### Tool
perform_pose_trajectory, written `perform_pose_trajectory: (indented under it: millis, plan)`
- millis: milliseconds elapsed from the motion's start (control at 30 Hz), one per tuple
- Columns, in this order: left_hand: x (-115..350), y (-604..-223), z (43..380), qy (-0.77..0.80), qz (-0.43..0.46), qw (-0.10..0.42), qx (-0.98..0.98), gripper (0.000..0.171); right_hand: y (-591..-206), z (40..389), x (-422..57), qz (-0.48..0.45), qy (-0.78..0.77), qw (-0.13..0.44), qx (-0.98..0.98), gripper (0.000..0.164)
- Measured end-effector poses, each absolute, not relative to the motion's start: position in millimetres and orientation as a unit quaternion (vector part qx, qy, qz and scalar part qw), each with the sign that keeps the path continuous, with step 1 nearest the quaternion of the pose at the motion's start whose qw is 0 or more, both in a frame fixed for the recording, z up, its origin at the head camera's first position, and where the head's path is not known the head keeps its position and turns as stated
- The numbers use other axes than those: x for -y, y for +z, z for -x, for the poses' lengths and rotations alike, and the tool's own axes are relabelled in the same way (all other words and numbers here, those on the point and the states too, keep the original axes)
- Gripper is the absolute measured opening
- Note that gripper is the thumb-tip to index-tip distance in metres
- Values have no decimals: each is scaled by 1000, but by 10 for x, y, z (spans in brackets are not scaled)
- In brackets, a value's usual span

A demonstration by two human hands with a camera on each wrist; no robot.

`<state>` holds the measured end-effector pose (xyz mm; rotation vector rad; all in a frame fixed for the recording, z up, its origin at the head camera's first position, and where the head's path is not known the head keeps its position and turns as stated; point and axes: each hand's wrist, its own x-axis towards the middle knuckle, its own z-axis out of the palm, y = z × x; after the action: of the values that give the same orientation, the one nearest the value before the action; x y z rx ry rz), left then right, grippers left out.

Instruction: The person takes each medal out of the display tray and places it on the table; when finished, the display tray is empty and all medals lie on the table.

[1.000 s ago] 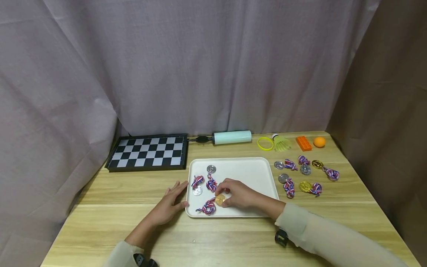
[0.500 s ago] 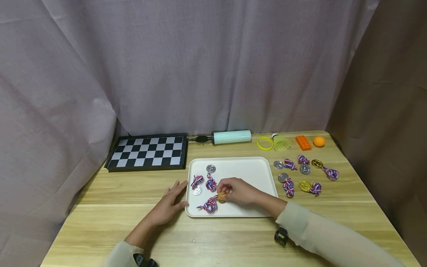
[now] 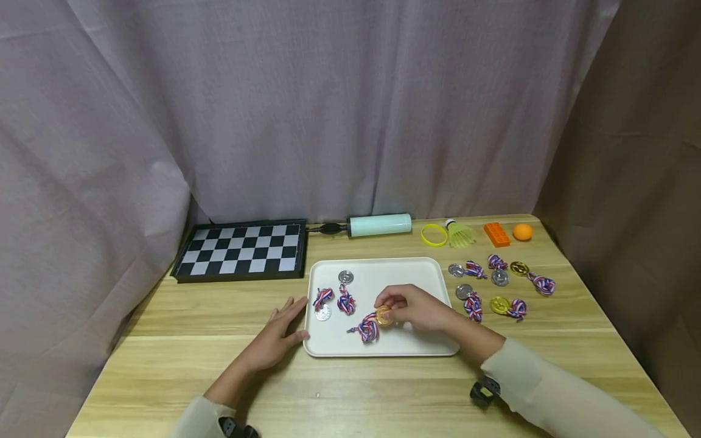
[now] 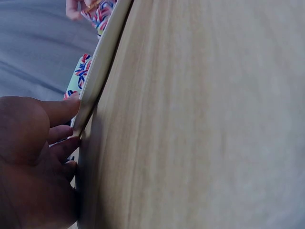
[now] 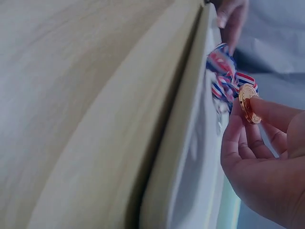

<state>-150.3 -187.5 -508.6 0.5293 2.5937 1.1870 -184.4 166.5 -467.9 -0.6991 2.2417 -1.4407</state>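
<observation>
My right hand (image 3: pixel 414 308) pinches a gold-coloured medal (image 3: pixel 383 316) between thumb and fingers over the white tray (image 3: pixel 405 274). In the right wrist view the medal (image 5: pixel 249 104) stands on edge in the pinch. Its bundled red, white and blue ribbon (image 3: pixel 367 329) hangs to the left. Against the tray's left rim rests my left hand (image 3: pixel 275 338), fingers outstretched and thumb touching the edge. Inside the tray at the left lie a silver medal (image 3: pixel 345 277) and another silver medal (image 3: pixel 323 312), each with a knotted ribbon.
Right of the tray lie several medals, among them a gold one (image 3: pixel 499 305) and a silver one (image 3: pixel 463 291). Along the back are a chessboard (image 3: pixel 241 251), a hand pump (image 3: pixel 380 224), a yellow ring (image 3: pixel 434 235), a shuttlecock (image 3: pixel 460 234), an orange brick (image 3: pixel 496 234) and an orange ball (image 3: pixel 523 232).
My right hand has lifted the gold-coloured medal off the tray and moved it right, its ribbon trailing along. The left hand has stayed at the tray's edge.
</observation>
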Motion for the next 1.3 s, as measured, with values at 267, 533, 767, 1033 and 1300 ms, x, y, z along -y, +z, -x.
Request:
perform_pose_trajectory:
  millis: [267,533,767,1033,1300]
  plan:
    - [1872,-5092,1494,405,-178,118,-889,71,-4522,1743,-2159,187,-561,165,-789,26]
    - [1863,-5104,1471,411,-174,115,-888,70,-4396,1557,-2813,109,-570,124,-805,36]
    - [1865,-5106,1472,409,-170,112,-889,69,-4412,1427,-3482,72,-633,63,-768,20]
    - [1873,-5113,1470,410,-169,113,-889,69,-4538,1325,-4122,19,-756,28,-653,30]
    - [1863,-5108,1471,411,-170,113,-889,70,-4819,1241,-4422,-25,-767,48,-639,31]
